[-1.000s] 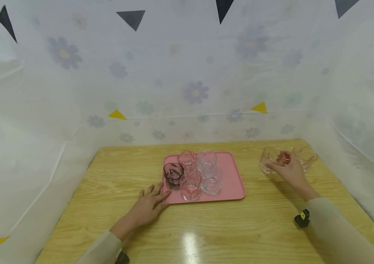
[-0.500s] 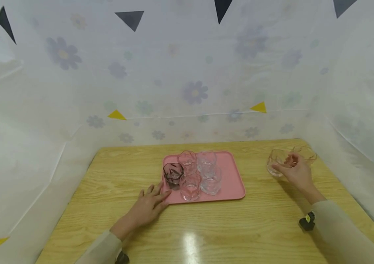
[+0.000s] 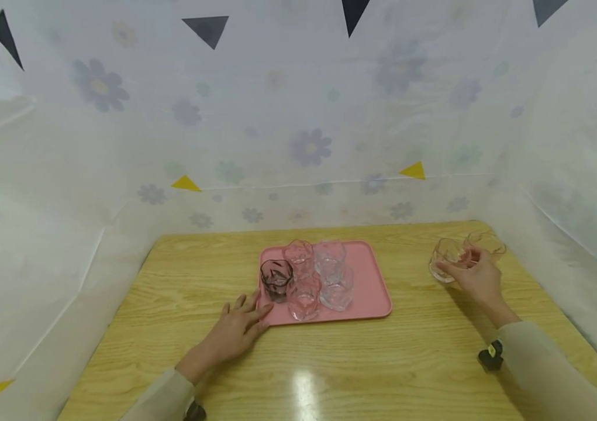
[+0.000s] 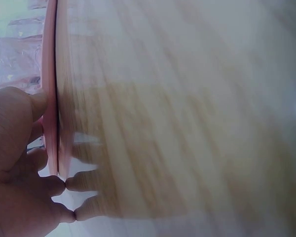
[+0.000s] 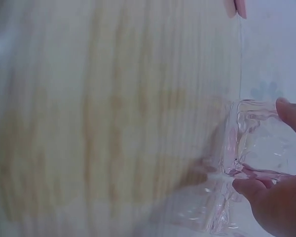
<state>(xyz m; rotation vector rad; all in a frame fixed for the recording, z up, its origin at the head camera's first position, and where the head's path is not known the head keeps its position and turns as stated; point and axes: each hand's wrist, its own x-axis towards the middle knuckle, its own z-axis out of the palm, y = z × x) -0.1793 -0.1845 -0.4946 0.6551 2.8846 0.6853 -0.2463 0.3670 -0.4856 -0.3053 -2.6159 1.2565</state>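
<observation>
The right hand [image 3: 479,283] has carried a clear cup [image 3: 444,255] a little farther to the right, and the last half second brings only a slight further shift. Its thumb and fingers pinch the cup's wall, the fingers reaching into the space between it and a second cup [image 3: 489,242] at the right end of the tabletop [image 3: 409,362]. That leaves the held cup just beside its neighbour and well apart from the pink tray [image 3: 374,286]; I take this to mean the two are being paired up, with only fine placing in hand. Through so much glass and glare, I can't be sure whether the two cups touch or whether the held one's base bears its full weight on the wood.

The left hand [image 3: 235,330] hasn't stirred: its fingers are spread at the tray's near left corner, thumb against the rim, probably to steady it. The smoky dark cup [image 3: 277,280] and the cluster of see-through cups [image 3: 337,292] on the tray also stay where they were.
</observation>
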